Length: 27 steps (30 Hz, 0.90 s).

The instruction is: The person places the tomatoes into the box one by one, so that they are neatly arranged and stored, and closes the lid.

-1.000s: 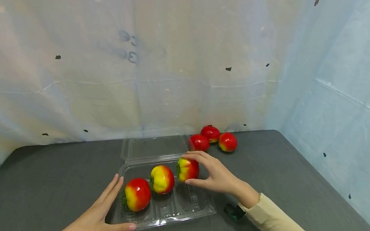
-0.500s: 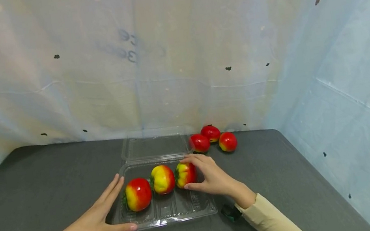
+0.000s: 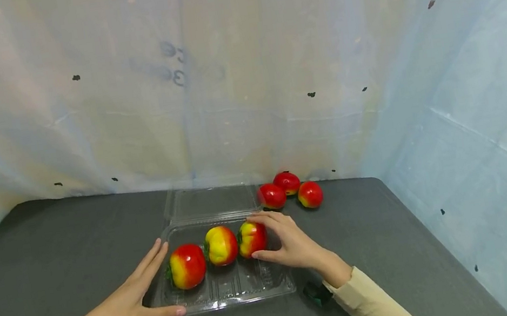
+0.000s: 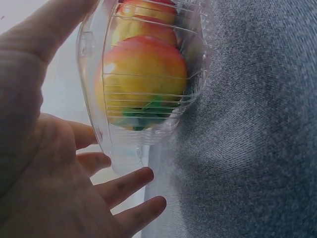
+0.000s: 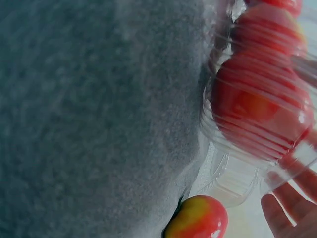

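A clear plastic clamshell container [image 3: 252, 283] lies unfolded on the table, its lid [image 3: 214, 201] laid back. Three glossy red-and-yellow fruits sit in its base in a slanting row: a left fruit [image 3: 187, 266], a middle fruit [image 3: 221, 246] and a right fruit [image 3: 251, 239]. Green leaves show on the left fruit [image 4: 146, 74] in the left wrist view. My right hand [image 3: 296, 244] holds the right fruit [image 5: 262, 104] between thumb and fingers. My left hand [image 3: 125, 308] is spread at the container's left end, fingers straight, thumb at the front corner.
Three more red fruits [image 3: 310, 195] stand grouped behind and right of the container, near the lid. The table [image 3: 70, 245] is dark grey. Plastic sheeting [image 3: 241, 72] hangs along its back and right side. A dark wrist device [image 3: 317, 293] sits under my right wrist.
My right hand has shifted the right fruit slightly left and toward me, closer to the middle fruit, then stayed there. My left hand has hardly moved.
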Tool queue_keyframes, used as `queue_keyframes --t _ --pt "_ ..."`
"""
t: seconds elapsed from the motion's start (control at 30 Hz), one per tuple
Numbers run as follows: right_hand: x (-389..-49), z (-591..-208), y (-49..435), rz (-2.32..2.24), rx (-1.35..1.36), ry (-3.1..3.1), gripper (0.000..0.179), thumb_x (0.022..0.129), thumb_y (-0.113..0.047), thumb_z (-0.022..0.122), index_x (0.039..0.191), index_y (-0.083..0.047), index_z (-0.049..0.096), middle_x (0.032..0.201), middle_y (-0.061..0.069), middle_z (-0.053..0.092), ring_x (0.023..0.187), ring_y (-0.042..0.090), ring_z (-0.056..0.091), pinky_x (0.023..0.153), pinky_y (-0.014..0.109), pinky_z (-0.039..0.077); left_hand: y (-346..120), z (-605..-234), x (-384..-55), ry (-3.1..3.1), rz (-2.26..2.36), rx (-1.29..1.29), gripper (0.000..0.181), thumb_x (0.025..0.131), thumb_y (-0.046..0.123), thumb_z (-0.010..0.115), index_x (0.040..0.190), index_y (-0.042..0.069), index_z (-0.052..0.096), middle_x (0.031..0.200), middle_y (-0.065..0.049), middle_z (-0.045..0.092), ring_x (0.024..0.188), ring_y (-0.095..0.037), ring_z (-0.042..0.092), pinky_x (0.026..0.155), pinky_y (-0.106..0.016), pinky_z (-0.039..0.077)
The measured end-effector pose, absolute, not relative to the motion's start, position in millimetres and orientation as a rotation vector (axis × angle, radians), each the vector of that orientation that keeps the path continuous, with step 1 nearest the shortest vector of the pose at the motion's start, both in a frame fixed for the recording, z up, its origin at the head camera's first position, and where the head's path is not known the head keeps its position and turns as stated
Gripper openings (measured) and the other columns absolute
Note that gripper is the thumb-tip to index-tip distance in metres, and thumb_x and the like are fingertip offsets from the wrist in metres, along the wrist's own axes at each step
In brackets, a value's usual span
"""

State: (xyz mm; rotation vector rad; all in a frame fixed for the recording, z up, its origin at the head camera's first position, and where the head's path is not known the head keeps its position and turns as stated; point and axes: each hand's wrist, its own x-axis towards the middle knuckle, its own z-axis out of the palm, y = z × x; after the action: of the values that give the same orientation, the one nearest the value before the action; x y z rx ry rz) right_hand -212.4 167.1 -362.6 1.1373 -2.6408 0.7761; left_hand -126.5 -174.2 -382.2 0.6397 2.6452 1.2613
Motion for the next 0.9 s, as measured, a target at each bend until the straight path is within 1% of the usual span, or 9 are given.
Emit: queue_keyframes --t 0.2,0.27,0.33,0.53,0.67,0.9 --pt "-213.1 -361.5 173.3 0.826 1.084 -2.643 0.061 0.082 -0.033 0.075 0.136 -0.015 0.052 0.142 0.004 0.05 0.13 0.026 0.044 0.106 0.054 0.036 -175.3 -381.3 -127.5 2.632 1.267 0.64 0.108 0.08 0.041 0.076 0.156 0.022 0.001 0.161 -0.014 -0.009 0.138 -0.058 0.009 0.088 -0.077 0.03" --pt "-214.3 -359.9 176.0 0.854 1.044 -2.662 0.06 0.084 -0.033 0.074 0.137 -0.016 0.052 0.143 0.004 0.049 0.131 0.025 0.044 0.107 0.053 0.036 -175.4 -381.0 -128.2 2.633 1.268 0.64 0.108 0.08 0.041 0.076 0.156 0.024 0.001 0.161 -0.014 -0.009 0.138 -0.058 0.009 0.088 -0.077 0.03" --pt "-216.3 -358.3 178.9 0.887 1.018 -2.662 0.059 0.085 -0.033 0.072 0.137 -0.015 0.052 0.143 0.006 0.048 0.131 0.025 0.044 0.107 0.052 0.037 -175.4 -380.7 -128.6 2.634 1.268 0.637 0.108 0.08 0.041 0.076 0.156 0.025 0.001 0.161 -0.014 -0.009 0.138 -0.058 0.009 0.088 -0.077 0.03" --pt "-223.3 -354.2 186.8 0.95 1.002 -2.615 0.056 0.087 -0.029 0.071 0.136 -0.01 0.053 0.143 0.009 0.048 0.133 0.024 0.043 0.106 0.05 0.039 -174.6 -381.2 -128.4 2.639 1.27 0.644 0.108 0.08 0.04 0.076 0.156 0.022 0.001 0.161 -0.013 -0.009 0.138 -0.058 0.009 0.088 -0.077 0.03" --pt "-228.8 -353.0 192.1 0.936 1.003 -2.586 0.054 0.087 -0.026 0.071 0.135 -0.009 0.054 0.142 0.011 0.049 0.132 0.025 0.044 0.106 0.05 0.039 -173.6 -381.1 -128.3 2.653 1.263 0.647 0.109 0.079 0.041 0.076 0.156 0.021 0.002 0.161 -0.014 -0.009 0.138 -0.058 0.01 0.088 -0.077 0.03" --pt "-238.8 -350.1 199.6 0.865 0.971 -2.592 0.057 0.084 -0.025 0.074 0.134 -0.007 0.054 0.142 0.011 0.049 0.13 0.025 0.046 0.106 0.048 0.039 -173.7 -379.6 -127.4 2.652 1.262 0.641 0.109 0.079 0.041 0.076 0.156 0.022 0.001 0.161 -0.014 -0.009 0.138 -0.057 0.009 0.09 -0.076 0.029"
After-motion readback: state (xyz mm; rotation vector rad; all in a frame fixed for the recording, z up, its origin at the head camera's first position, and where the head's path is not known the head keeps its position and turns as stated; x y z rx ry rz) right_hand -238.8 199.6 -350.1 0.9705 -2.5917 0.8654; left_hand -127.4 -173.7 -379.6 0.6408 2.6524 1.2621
